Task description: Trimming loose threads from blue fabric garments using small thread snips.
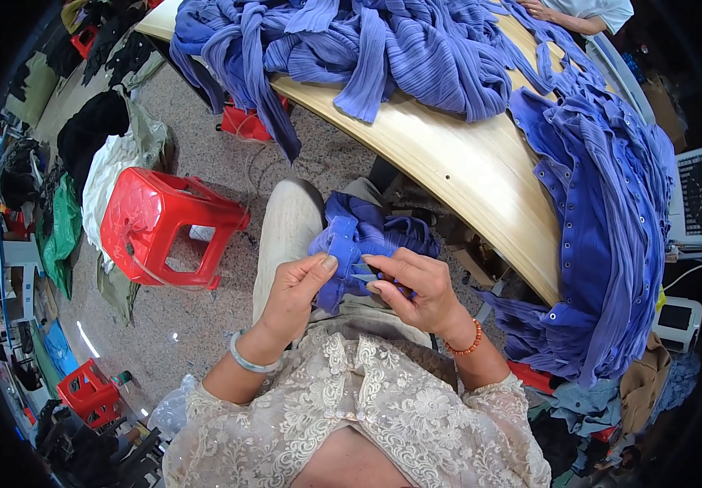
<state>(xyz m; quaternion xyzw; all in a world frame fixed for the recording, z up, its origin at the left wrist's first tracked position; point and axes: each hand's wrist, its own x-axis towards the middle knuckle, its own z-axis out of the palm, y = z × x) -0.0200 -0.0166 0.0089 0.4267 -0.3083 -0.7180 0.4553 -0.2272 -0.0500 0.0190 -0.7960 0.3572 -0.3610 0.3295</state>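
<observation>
A violet-blue garment [339, 240] lies across my lap, bunched up between my knees. My left hand [296, 289] pinches its edge between thumb and forefinger. My right hand [416, 285] is closed around a pair of small thread snips [361, 275]. Their narrow blades point left, at the cloth right beside my left fingertips, and stand slightly apart. The snips' handle is mostly hidden by my right fingers. Whether a thread lies between the blades is too small to tell.
A pale wooden table [481, 171] curves ahead and to the right, heaped with pleated violet-blue garments [440, 57]. Another person's hand [538, 10] rests at its far side. A red plastic stool [135, 220] stands to the left, near white and black cloth heaps [111, 175].
</observation>
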